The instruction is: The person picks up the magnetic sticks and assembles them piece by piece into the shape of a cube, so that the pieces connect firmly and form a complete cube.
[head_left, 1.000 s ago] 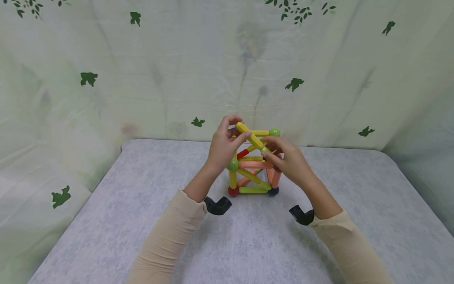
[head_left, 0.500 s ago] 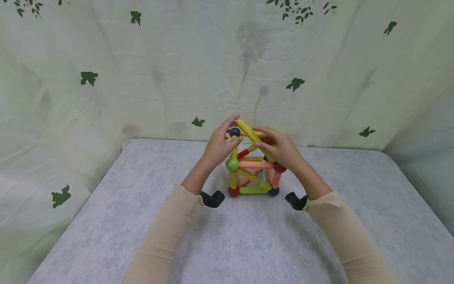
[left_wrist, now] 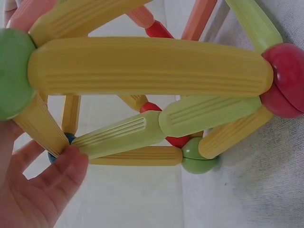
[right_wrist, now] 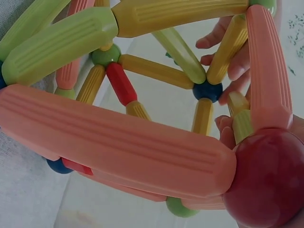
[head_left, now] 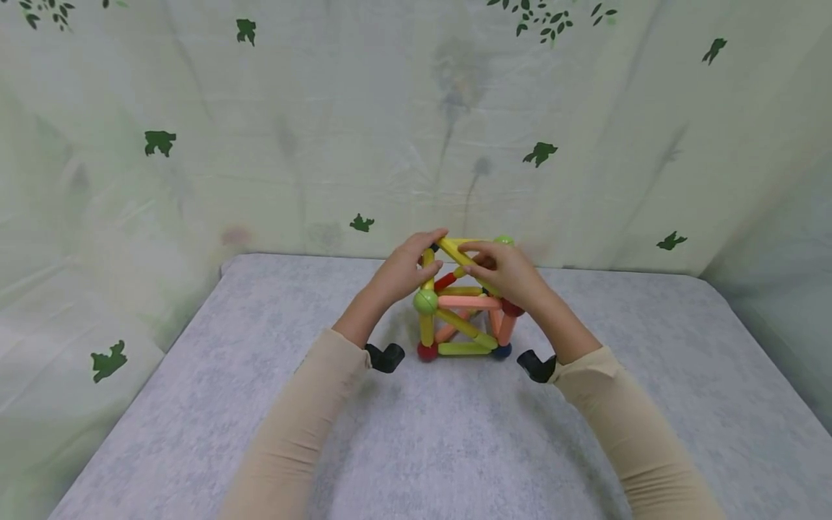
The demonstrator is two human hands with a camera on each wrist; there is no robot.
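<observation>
Fingers of the left hand [head_left: 403, 273] pinch the top-left corner of the rod-and-ball frame [head_left: 463, 307], which stands mid-tabletop [head_left: 195, 404]. Across its top slants a yellow rod [head_left: 457, 254], gripped by the right hand [head_left: 508, 274] at the frame's right.

Curtained tabletop [head_left: 195, 404] recording booth

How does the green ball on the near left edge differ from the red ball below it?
The green ball sits halfway up the frame, beside the left hand; the red ball rests on the table, untouched. The green ball looks larger. Both are joints holding yellow sticks.
</observation>
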